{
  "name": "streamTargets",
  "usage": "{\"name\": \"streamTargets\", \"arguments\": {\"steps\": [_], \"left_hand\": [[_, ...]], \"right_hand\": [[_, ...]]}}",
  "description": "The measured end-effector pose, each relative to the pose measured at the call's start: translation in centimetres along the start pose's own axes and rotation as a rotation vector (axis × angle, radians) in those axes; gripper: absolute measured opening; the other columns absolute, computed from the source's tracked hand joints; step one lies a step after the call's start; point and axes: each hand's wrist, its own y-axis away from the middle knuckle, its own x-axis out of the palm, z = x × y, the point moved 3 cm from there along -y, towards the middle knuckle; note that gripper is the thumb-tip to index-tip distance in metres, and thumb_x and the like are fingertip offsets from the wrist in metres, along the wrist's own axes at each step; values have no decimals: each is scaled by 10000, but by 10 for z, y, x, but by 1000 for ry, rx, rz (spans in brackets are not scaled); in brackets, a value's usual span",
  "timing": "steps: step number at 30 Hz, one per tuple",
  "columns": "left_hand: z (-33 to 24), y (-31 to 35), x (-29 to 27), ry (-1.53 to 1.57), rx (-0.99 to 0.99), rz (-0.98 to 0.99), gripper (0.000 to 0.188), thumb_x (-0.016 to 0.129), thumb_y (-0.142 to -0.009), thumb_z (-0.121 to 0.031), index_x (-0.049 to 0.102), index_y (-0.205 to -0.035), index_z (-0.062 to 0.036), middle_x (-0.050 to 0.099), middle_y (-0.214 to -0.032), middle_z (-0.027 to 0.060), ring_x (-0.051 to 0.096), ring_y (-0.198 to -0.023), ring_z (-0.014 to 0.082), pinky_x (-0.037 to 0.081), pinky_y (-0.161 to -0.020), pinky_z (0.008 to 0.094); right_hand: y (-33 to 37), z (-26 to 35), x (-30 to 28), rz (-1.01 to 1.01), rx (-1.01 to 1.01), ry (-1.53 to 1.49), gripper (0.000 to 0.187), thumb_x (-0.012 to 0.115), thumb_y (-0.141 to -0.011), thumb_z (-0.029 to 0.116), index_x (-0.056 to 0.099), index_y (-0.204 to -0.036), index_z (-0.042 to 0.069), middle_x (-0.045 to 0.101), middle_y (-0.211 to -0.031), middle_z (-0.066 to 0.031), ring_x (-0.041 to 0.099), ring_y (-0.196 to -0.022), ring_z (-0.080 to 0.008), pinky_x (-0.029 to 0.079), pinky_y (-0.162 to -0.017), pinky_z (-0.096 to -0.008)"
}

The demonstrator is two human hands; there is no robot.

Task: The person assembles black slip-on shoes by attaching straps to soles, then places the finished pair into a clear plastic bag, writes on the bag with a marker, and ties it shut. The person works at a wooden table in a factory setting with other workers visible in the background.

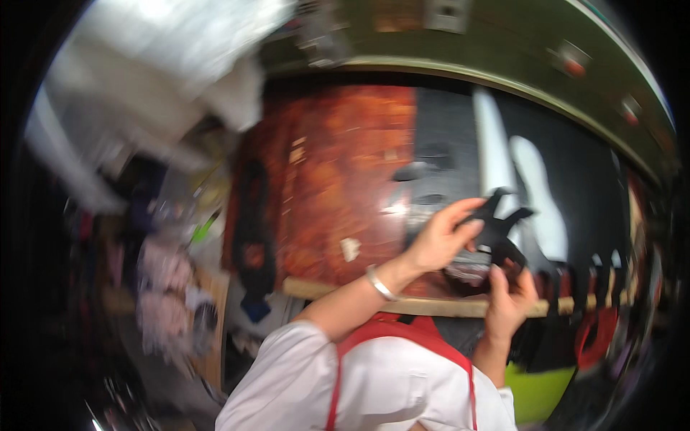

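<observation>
My left hand (447, 233), with a silver bangle on its wrist, pinches a black, forked, flexible-looking piece (494, 224) over the right part of the table. Lower and to the right, my right hand (509, 300) grips the lower part of the same dark piece between thumb and fingers. Two prongs of the piece point up and away from me. Blur hides its exact kind and whether it is one part or several. Just beyond my hands, two long white shapes (537, 190) lie on a black sheet (445, 118).
The reddish-brown tabletop (345, 158) holds small pale scraps (350, 249) and a black strip-like piece (253, 215) at its left. A pale wooden edge (330, 289) runs along the front. Bulky whitish sheeting (165, 65) hangs at far left. Black pieces and a red ring-shaped thing (596, 337) hang at right.
</observation>
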Motion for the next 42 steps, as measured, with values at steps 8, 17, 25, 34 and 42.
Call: {"name": "streamTargets", "arguments": {"steps": [8,17,25,34,42], "left_hand": [[-129,150,-143,-355,182,-671,411,599,-901,-17,521,-1303,14,635,-1078,30,556,-862,39,458,-721,177],[-88,233,-268,-1451,-166,-1118,467,658,-850,-131,524,-1286,-30,495,-1238,194,487,-1143,365,391,-987,428],[-43,53,-111,-1340,444,-173,530,669,-792,-157,518,-1287,-43,475,-1315,194,408,-1269,360,291,-1076,495],[48,-51,-42,-1788,539,251,584,511,-863,-342,481,-1321,20,393,-1434,213,269,-1393,342,81,-1133,589],[48,-129,-96,-1843,604,64,408,514,-922,-346,567,-1278,-152,530,-1322,150,438,-1245,366,340,-998,598]], "right_hand": [[6,-2,-5,253,12,-248,113,530,-960,77,552,-1048,11,646,-891,-141,626,-629,-158,533,-525,-254],[22,-41,46,168,349,-278,198,572,-943,133,533,-1103,23,624,-762,-91,559,-522,-117,459,-445,-221],[50,-31,99,97,329,-527,107,535,-959,100,503,-1034,30,642,-811,-142,617,-571,-165,520,-500,-267],[147,-25,-21,-387,236,-401,113,554,-942,85,537,-1040,33,643,-796,-122,598,-557,-149,505,-495,-252],[221,-47,-175,-1044,236,-701,67,543,-944,141,520,-990,98,633,-835,-89,592,-635,-149,502,-558,-284]]}}
